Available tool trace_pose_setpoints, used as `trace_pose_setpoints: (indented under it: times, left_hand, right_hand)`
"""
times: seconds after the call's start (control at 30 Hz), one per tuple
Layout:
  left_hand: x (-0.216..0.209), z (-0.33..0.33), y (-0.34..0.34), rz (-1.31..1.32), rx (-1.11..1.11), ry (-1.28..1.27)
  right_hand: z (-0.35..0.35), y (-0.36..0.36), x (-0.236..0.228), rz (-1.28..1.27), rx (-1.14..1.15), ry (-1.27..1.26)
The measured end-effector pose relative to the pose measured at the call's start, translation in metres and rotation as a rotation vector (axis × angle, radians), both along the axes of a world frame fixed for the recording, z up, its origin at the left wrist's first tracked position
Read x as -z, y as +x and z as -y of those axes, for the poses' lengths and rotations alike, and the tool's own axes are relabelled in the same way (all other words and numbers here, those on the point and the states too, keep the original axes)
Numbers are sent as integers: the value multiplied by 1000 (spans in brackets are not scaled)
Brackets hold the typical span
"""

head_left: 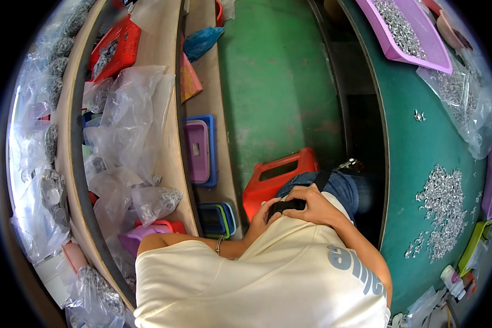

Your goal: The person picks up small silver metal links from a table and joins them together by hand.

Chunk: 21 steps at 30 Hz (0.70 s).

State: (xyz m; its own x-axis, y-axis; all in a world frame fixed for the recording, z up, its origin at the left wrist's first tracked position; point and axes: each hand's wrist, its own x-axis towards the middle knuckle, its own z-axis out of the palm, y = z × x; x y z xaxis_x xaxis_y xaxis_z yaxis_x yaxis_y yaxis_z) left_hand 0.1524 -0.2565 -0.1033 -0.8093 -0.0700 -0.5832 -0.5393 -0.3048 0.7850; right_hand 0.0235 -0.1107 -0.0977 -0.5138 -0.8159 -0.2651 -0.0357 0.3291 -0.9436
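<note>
Gripping a small black object against the hem of a cream shirt, both hands met just above the lap: the left hand curled around its left end, the right hand clasped over its top and right. It looked like a handheld device being handled, though what it was could not be told. A red stool sat just beyond, and a heap of small metal parts lay untouched on the green table to the right. Returning there would call for freeing one hand first.
</note>
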Motion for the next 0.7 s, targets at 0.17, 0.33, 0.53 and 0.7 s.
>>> trace_pose_setpoints:
  times: [0.17,0.33,0.53,0.7]
  left_hand:
    - [4,0,3,-15,93,-101]
    - [18,5,8,-87,205,-237]
    - [9,2,1,-102,189,-244]
    - [6,0,-3,-131,194,-334]
  right_hand:
    - [-3,6,1,1,76,-18]
    - [-6,16,8,-67,149,-13]
    - [-7,20,11,-145,133,-20]
    - [-8,20,12,-199,85,-26]
